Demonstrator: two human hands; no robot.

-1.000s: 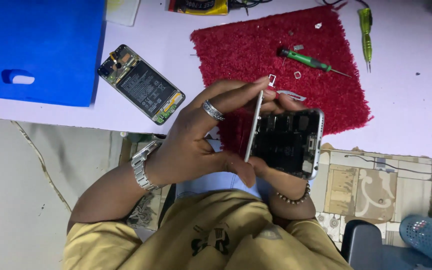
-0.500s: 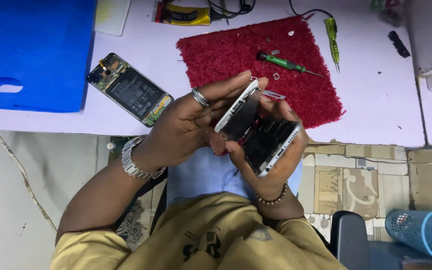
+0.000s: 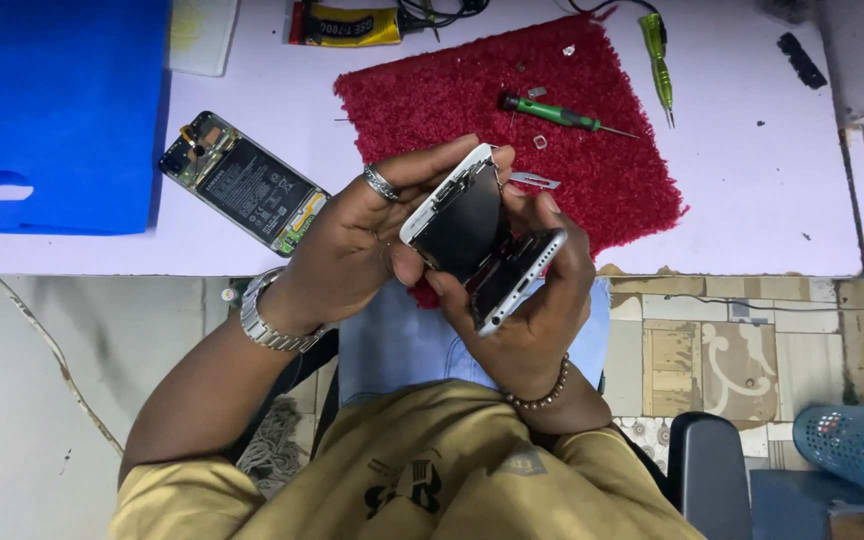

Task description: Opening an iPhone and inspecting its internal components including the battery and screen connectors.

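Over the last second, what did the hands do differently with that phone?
The left hand has swung the white-edged screen panel from upright to tilted, opening it off the silver phone body held by the right hand. Both grips stayed; the green screwdriver stays on the red mat.

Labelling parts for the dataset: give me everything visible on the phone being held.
The phone is split into two slabs, hinged open like a book above the person's lap, off the table edge. The upper slab is white-rimmed with a dark face, gripped by the left hand; small metal parts show near its top edge. The lower slab has a silvery frame with ports along its end and rests in the right hand. Both tilt diagonally. What joins them inside is hidden.
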